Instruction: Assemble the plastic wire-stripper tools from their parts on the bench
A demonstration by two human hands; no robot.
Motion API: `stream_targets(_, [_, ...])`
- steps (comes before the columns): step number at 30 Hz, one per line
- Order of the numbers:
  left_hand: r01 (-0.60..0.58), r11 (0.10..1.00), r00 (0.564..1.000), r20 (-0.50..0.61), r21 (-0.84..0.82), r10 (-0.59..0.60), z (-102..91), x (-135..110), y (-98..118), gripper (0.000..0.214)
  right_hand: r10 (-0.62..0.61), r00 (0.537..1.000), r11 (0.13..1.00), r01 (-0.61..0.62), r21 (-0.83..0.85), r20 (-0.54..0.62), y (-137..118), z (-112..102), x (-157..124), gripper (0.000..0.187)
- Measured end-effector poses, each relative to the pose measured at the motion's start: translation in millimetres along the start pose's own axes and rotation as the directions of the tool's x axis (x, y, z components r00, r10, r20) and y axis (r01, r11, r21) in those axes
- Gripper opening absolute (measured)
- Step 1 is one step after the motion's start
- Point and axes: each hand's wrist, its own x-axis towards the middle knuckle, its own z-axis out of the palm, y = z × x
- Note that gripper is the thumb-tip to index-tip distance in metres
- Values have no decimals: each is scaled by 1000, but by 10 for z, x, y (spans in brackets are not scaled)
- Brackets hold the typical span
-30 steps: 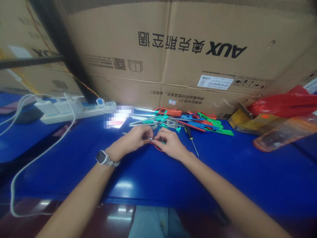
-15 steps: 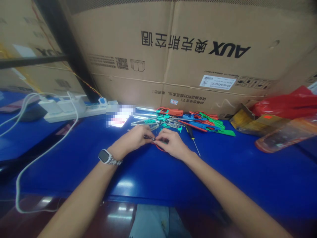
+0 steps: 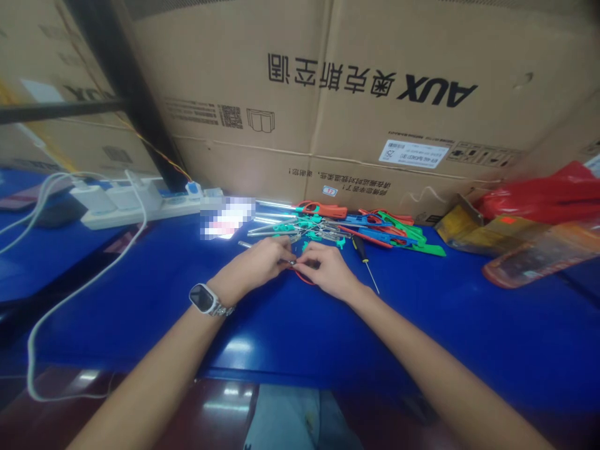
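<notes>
Head view, findings as follows. Both my hands meet at the middle of the blue counter (image 3: 422,325). My left hand (image 3: 260,265) and my right hand (image 3: 328,272) are pinched together on one small metal piece (image 3: 291,263), fingers clenched on it from either side; a red wire (image 3: 304,279) loops out beneath the right hand and lies on the counter. The piece is too small to identify with certainty.

Judgement: the step in hand is a fine fitting or joining of the piece to the wire, held at the fingertips. The next move would call for a steady pinch and a small, precise push or twist, not force.

At 12 o'clock from my hands lies a heap of coloured clip tools (image 3: 356,228), red, green and blue, with metal shafts. At 2 o'clock, just beside the heap, a thin screwdriver (image 3: 364,259). At 10 o'clock, a white power strip (image 3: 140,209) with a white cable (image 3: 84,287) trailing off the edge. At 3 o'clock, well apart, plastic bags (image 3: 534,247). A large cardboard box (image 3: 365,112) walls the rear. A wristwatch (image 3: 206,299) sits on my left wrist.
</notes>
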Motion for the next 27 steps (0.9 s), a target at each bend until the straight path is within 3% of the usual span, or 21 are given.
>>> stream_targets(9, [129, 992, 991, -36, 8, -128, 23, 2, 196, 22, 1, 998, 1000, -2, -17, -58, 37, 21, -7, 10])
stream_targets(18, [103, 990, 993, -55, -93, -109, 46, 33, 98, 33, 15, 997, 1000, -15, -4, -70, 18, 3, 2, 7])
stream_targets(27, [83, 994, 995, -61, 65, -79, 60, 63, 177, 29, 24, 997, 999, -26, -20, -70, 15, 18, -5, 8])
